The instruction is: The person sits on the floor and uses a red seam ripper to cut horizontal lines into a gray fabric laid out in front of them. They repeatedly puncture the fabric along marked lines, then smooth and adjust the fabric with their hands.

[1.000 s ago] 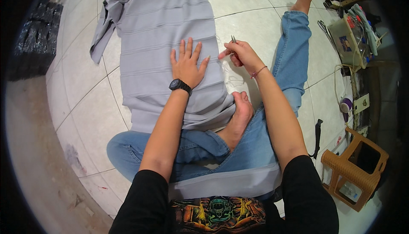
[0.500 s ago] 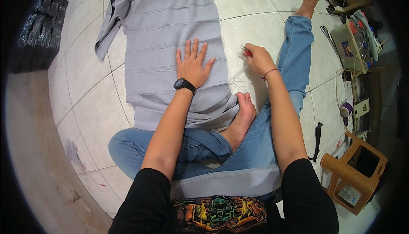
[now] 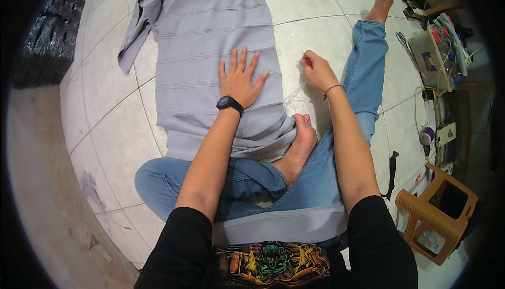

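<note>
A light grey ribbed garment (image 3: 210, 39) with a sleeve lies spread on the tiled floor, its near end bunched by my bare foot (image 3: 300, 147). My left hand (image 3: 241, 85) rests flat on the cloth near its right edge, fingers spread. To the right of that edge, my right hand (image 3: 320, 73) is held above the tiles, closed around small red-handled thread snips (image 3: 309, 63). The fingers hide most of the snips. Loose thread ends (image 3: 295, 103) lie on the floor between the garment and my right wrist.
My jeans-clad right leg (image 3: 363, 70) stretches out along the right. Beyond it are a bin of supplies (image 3: 431, 60), a purple and white spool (image 3: 427, 135), a black strap (image 3: 392, 173) and a brown stool (image 3: 413, 207). Black plastic-wrapped stacks (image 3: 50, 41) stand at far left.
My right hand has turned slightly, and the dark tips of the snips no longer show beyond the fingers. The left hand and the garment have shifted very slightly right in view.
</note>
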`<state>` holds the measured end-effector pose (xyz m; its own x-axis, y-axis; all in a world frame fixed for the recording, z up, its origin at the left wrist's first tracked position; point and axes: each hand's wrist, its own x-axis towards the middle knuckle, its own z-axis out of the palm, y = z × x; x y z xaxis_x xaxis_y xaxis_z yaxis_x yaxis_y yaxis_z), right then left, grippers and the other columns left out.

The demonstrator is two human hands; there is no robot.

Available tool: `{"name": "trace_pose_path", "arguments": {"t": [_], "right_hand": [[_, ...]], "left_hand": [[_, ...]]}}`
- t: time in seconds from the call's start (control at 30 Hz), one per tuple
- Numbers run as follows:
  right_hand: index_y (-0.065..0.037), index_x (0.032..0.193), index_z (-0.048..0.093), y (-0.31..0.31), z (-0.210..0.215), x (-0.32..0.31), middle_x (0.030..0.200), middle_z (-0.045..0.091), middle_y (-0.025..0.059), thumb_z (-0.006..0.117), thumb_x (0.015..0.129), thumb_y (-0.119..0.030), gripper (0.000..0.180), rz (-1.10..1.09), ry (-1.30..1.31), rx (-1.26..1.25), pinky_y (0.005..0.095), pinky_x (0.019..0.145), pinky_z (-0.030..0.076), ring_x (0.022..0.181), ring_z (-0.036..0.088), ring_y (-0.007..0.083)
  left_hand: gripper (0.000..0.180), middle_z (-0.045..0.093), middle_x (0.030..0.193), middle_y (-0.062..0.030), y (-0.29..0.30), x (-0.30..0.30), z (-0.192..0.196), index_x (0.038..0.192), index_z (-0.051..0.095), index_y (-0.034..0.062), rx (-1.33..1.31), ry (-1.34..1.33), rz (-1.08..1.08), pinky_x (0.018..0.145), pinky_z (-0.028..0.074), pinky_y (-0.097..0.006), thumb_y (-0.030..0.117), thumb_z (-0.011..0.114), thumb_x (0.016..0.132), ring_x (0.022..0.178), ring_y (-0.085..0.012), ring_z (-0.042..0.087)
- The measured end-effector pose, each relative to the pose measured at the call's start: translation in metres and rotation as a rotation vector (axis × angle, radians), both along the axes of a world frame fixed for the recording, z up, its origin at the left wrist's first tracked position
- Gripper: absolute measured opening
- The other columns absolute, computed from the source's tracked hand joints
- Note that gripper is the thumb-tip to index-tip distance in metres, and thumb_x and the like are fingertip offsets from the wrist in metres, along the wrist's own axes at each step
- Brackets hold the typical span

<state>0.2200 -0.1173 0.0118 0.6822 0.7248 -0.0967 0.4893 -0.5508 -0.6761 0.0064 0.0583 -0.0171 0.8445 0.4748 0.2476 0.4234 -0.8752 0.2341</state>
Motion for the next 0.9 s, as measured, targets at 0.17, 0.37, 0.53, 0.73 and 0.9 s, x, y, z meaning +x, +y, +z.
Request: {"name": "trace_pose_path", "arguments": {"t": [0.17, 0.37, 0.53, 0.73, 0.9], "right_hand": [[-0.004, 0.113, 0.068, -0.03, 0.01, 0.034, 0.098, 0.073, 0.0246, 0.067, 0.1, -0.021, 0.022, -0.259, -0.222, -0.238, 0.0482, 0.088, 0.057, 0.098, 0.072, 0.0449], [-0.01, 0.115, 0.075, -0.004, 0.017, 0.002, 0.116, 0.068, 0.0209, 0.074, 0.095, -0.027, 0.026, -0.251, -0.31, -0.289, 0.0486, 0.092, 0.058, 0.104, 0.072, 0.0422], [-0.012, 0.116, 0.076, 0.041, 0.003, -0.029, 0.117, 0.067, 0.0167, 0.08, 0.094, -0.034, 0.032, -0.122, -0.166, 0.088, 0.0434, 0.09, 0.059, 0.101, 0.072, 0.0354], [-0.012, 0.111, 0.074, 0.045, -0.012, -0.028, 0.111, 0.069, 0.0118, 0.076, 0.098, -0.028, 0.021, -0.008, -0.112, -0.009, 0.0486, 0.087, 0.057, 0.097, 0.073, 0.0362], [-0.002, 0.109, 0.068, 0.048, -0.025, -0.023, 0.103, 0.073, 0.0127, 0.071, 0.102, -0.017, 0.017, -0.105, -0.12, 0.157, 0.0382, 0.084, 0.056, 0.091, 0.072, 0.0268]], "left_hand": [[0.067, 0.037, 0.177, -0.0124, 0.0, 0.0, 0.0, 0.164, 0.052, 0.0257, -0.01, 0.041, 0.007, 0.131, 0.014, -0.063, 0.061, 0.051, 0.107, 0.165, -0.0348, 0.028], [0.067, 0.037, 0.177, -0.0123, 0.0, 0.0, -0.001, 0.164, 0.051, 0.0262, 0.003, 0.04, -0.001, 0.13, 0.015, -0.064, 0.061, 0.051, 0.107, 0.165, -0.0344, 0.028], [0.07, 0.038, 0.176, -0.0119, -0.006, -0.004, 0.0, 0.166, 0.048, 0.0217, 0.041, 0.028, -0.038, 0.129, 0.018, -0.063, 0.057, 0.056, 0.106, 0.164, -0.0353, 0.031], [0.075, 0.041, 0.174, -0.0121, -0.01, -0.006, 0.0, 0.166, 0.046, 0.0119, 0.022, -0.001, -0.054, 0.129, 0.018, -0.063, 0.057, 0.056, 0.106, 0.164, -0.0343, 0.031], [0.078, 0.041, 0.174, -0.0126, -0.014, -0.008, 0.003, 0.165, 0.046, 0.0075, 0.003, 0.0, -0.056, 0.129, 0.017, -0.063, 0.056, 0.057, 0.105, 0.163, -0.0347, 0.031]]}}
